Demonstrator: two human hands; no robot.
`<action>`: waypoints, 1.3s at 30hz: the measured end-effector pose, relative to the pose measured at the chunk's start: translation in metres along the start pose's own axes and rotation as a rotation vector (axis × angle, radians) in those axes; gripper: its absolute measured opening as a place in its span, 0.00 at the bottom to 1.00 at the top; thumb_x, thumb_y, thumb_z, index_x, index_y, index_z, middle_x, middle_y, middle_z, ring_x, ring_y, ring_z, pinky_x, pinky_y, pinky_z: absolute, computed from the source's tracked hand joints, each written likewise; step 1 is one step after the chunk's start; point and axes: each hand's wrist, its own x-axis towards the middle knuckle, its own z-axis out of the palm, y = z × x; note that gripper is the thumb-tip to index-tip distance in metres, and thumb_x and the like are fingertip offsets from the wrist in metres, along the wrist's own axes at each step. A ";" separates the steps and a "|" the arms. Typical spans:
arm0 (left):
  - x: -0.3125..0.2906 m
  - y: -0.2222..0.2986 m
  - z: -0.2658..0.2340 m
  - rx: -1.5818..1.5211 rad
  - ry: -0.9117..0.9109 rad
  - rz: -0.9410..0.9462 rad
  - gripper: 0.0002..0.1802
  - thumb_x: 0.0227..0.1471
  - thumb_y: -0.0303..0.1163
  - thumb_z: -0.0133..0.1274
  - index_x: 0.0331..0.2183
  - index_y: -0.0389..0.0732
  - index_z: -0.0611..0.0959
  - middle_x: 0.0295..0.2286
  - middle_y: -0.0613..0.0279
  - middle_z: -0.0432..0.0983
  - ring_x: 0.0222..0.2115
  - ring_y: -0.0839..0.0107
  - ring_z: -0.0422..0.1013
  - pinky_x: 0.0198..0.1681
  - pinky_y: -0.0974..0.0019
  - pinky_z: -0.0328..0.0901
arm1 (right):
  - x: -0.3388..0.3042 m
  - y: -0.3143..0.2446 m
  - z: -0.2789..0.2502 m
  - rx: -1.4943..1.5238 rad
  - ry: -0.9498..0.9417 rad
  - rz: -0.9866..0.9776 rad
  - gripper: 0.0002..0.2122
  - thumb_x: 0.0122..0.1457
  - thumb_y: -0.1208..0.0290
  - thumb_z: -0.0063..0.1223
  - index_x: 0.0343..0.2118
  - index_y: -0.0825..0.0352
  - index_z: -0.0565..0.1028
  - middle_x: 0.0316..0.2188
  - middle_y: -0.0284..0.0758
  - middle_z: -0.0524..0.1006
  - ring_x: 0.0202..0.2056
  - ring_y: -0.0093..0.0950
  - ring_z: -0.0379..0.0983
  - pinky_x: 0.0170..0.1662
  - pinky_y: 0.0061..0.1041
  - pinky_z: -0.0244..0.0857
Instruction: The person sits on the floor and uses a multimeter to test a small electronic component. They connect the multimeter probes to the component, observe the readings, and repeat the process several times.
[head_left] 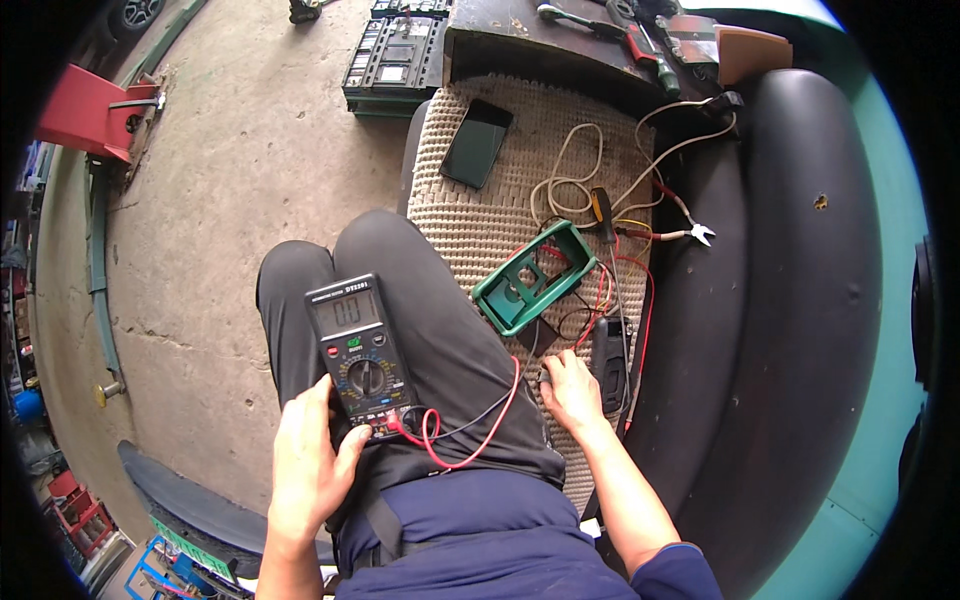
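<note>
A black digital multimeter [352, 335] with a lit display and a round dial rests on my thighs. My left hand [312, 460] grips its lower left side, fingers along the edge and thumb at the bottom. Red and dark test leads [460, 463] are plugged into its lower end and run right toward the seat. On the woven seat cover, my right hand [572, 392] has its fingers curled together beside a small dark thing, which I cannot make out. Just beyond lies an empty green protective frame [488, 300]. A black handheld device [609, 365] is right of that hand.
On the seat lie a phone [477, 143], a coiled pale cable [568, 183], a yellow-and-black screwdriver [601, 208] and red-handled pliers [698, 234]. A black padded backrest [790, 300] borders the right. Battery-like modules [395, 65] stand beyond; a red metal stand [90, 115] is far left.
</note>
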 end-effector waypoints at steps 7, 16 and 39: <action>-0.001 0.056 -0.001 -0.384 -0.056 0.344 0.33 0.53 0.35 0.75 0.58 0.36 0.84 0.44 0.49 0.81 0.38 0.58 0.81 0.39 0.59 0.77 | -0.042 -0.076 -0.104 0.649 0.276 -0.029 0.16 0.56 0.76 0.76 0.45 0.71 0.80 0.38 0.37 0.80 0.29 0.25 0.80 0.34 0.25 0.77; 0.004 0.065 0.041 -0.854 -0.251 0.129 0.16 0.71 0.25 0.59 0.57 0.32 0.83 0.35 0.62 0.82 0.30 0.78 0.78 0.35 0.71 0.73 | -0.024 -0.071 -0.102 1.189 0.216 0.063 0.09 0.68 0.76 0.66 0.46 0.73 0.81 0.40 0.40 0.85 0.36 0.28 0.86 0.40 0.26 0.83; 0.004 0.063 0.030 -0.806 -0.103 0.191 0.16 0.65 0.26 0.65 0.53 0.33 0.87 0.34 0.59 0.82 0.28 0.71 0.73 0.35 0.66 0.68 | 0.169 0.067 -0.099 0.842 0.292 0.404 0.13 0.70 0.66 0.63 0.47 0.73 0.84 0.37 0.41 0.87 0.30 0.28 0.87 0.28 0.27 0.81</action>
